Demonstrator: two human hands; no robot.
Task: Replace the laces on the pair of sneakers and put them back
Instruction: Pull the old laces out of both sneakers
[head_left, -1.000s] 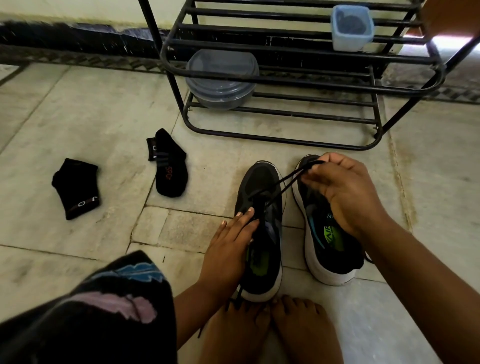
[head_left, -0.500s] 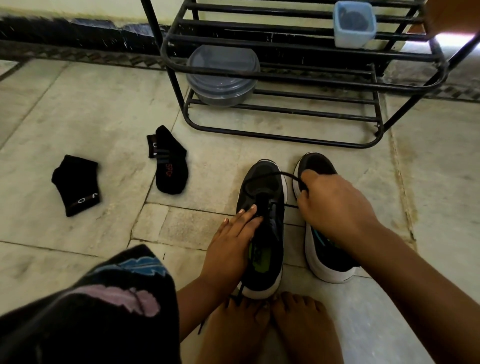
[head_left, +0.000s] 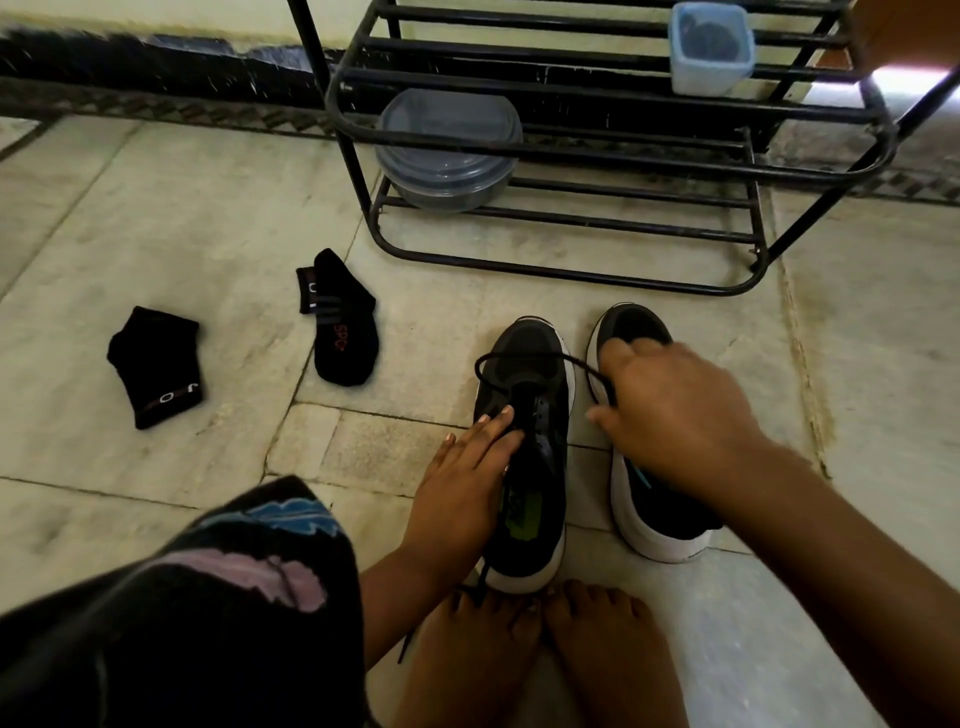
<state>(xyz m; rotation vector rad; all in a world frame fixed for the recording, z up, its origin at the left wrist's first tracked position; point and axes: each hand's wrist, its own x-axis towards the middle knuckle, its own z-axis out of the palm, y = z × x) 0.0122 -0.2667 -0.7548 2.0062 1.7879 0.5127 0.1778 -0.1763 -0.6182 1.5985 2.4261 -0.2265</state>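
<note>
The left hand (head_left: 467, 483) lies flat, pinning the left sneaker (head_left: 524, 441) steady; the right hand (head_left: 675, 415) pinches the lace (head_left: 519, 358), drawing its loop through.

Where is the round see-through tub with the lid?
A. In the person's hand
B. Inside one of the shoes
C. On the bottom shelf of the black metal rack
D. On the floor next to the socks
C: the round tub sits on the bars of the black metal rack, on its lowest shelf.
</note>
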